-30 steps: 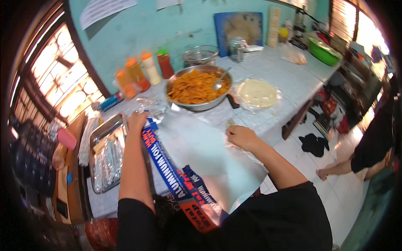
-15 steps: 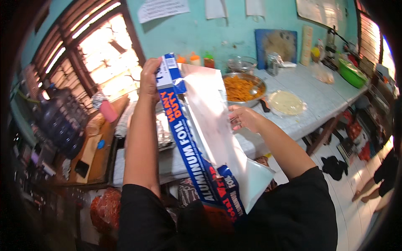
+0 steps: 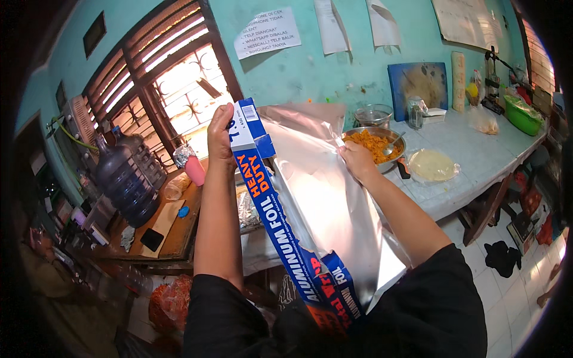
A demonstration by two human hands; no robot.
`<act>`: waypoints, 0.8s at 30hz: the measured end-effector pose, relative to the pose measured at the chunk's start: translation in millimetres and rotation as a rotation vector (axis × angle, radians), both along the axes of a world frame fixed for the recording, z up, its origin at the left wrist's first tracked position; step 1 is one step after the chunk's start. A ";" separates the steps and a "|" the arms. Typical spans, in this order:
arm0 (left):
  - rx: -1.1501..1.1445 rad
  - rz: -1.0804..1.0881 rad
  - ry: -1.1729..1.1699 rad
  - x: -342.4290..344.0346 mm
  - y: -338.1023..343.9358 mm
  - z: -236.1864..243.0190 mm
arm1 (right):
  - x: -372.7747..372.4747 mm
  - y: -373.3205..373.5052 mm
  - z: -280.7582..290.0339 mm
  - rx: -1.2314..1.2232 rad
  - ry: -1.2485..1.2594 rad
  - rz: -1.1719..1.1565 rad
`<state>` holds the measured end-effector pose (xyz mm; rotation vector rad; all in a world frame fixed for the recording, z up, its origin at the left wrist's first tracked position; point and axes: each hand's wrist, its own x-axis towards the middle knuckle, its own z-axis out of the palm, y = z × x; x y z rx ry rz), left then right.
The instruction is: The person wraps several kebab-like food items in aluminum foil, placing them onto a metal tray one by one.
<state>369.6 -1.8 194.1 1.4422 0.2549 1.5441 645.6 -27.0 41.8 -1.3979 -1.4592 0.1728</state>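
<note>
A long blue aluminium foil box [image 3: 276,222] slants across in front of me, its near end close to my body. At its far end, my left hand [image 3: 221,136] is wrapped round the box. A wide sheet of silver foil [image 3: 322,188] comes out along the box's right side, creased at the far end. My right hand [image 3: 359,160] is closed on the sheet's right edge, its fingertips partly hidden. Just beyond that hand stands a metal bowl [image 3: 401,156] of orange shredded food [image 3: 365,143] with a spoon in it.
On the tiled counter [image 3: 444,194] lie round flat sheets in plastic [image 3: 433,165]. Farther back are a glass bowl [image 3: 373,113], a blue board [image 3: 418,89] and a green basket [image 3: 520,118]. At left, a wooden table [image 3: 179,238] bears large water jugs [image 3: 124,182] and a phone [image 3: 151,240].
My right hand has gone from loosely spread fingers beside the foil to a closed grip on its edge. The foil looks flatter. The whole view has shifted, showing more wall.
</note>
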 end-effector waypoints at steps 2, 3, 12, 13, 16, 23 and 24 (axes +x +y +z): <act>-0.001 0.014 -0.025 5.2 1.5 -3.7 | 4.1 -4.6 -8.1 0.022 -0.006 -0.032; 0.009 0.020 -0.021 6.9 4.2 -7.1 | 11.5 -3.5 -14.7 -0.021 0.024 -0.044; -0.038 0.044 0.026 16.0 27.9 -24.4 | 44.4 -24.7 -48.5 -0.130 0.143 -0.140; -0.038 0.054 0.027 14.1 29.0 -24.1 | 48.2 -26.7 -54.4 -0.122 0.178 -0.167; -0.042 0.046 0.025 20.5 37.1 -20.3 | 74.8 -36.1 -73.6 -0.096 0.220 -0.138; -0.110 0.012 -0.025 5.8 39.0 -38.4 | 32.6 -119.6 -96.1 -0.433 1.367 0.844; -0.154 -0.018 -0.073 8.5 39.3 -39.9 | 25.3 -124.4 -107.4 -0.485 1.406 0.766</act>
